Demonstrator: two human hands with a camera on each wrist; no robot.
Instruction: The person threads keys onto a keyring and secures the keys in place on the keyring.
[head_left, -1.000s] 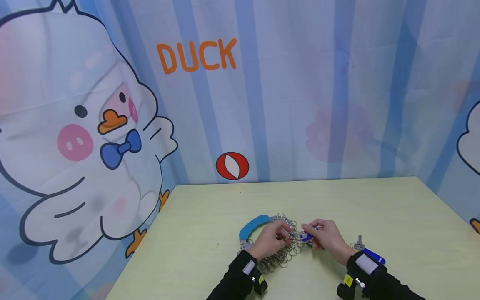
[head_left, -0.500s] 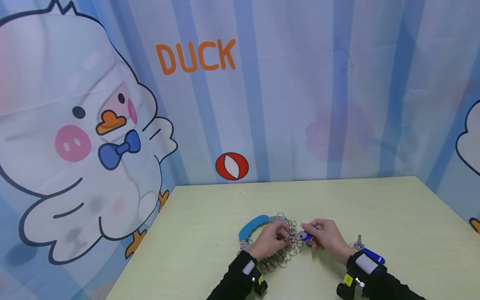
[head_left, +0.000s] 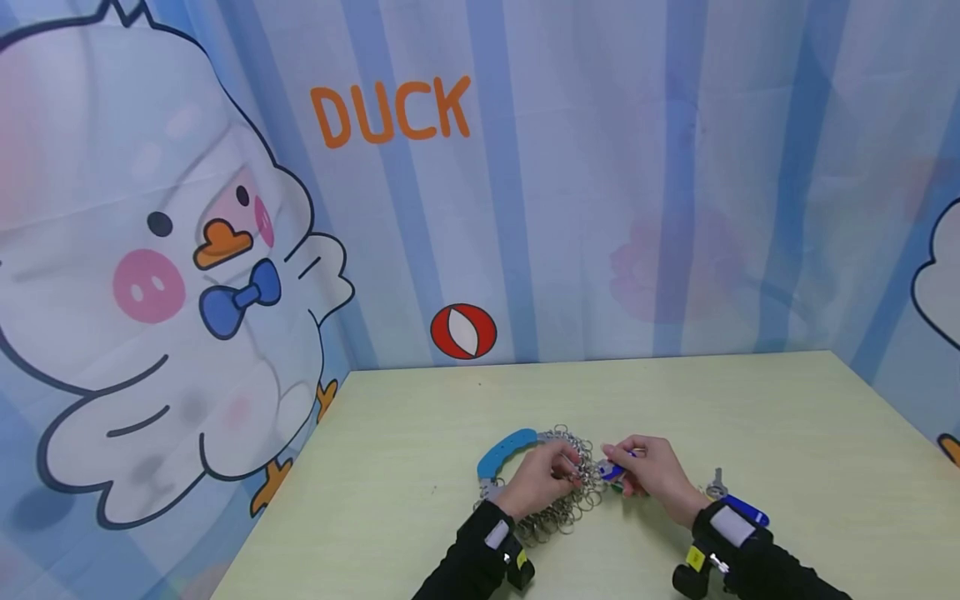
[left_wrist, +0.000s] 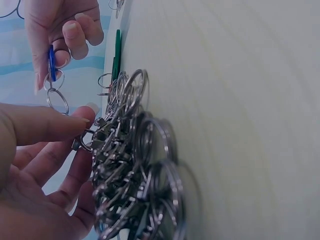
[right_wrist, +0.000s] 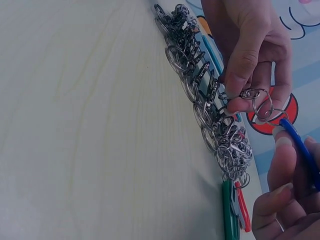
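A large loop with a blue curved grip [head_left: 504, 450] lies on the table, strung with a thick bunch of metal key rings [head_left: 558, 525]. Over the bunch, my left hand [head_left: 536, 483] pinches a small metal clasp [right_wrist: 250, 93] between thumb and index finger. A split ring [left_wrist: 58, 101] hangs from that clasp and links to the ring of a blue key tag [right_wrist: 300, 145]. My right hand [head_left: 660, 473] holds this tag between thumb and fingers, just right of the bunch. The tag's far end is hidden in the fingers.
Beside the bunch, a green tag [right_wrist: 230, 210] and a red tag [right_wrist: 243, 210] lie on the table. A metal key [head_left: 717, 485] with another blue tag [head_left: 747, 511] lies beyond my right wrist. A printed curtain [head_left: 570, 183] stands behind the table [head_left: 420, 408].
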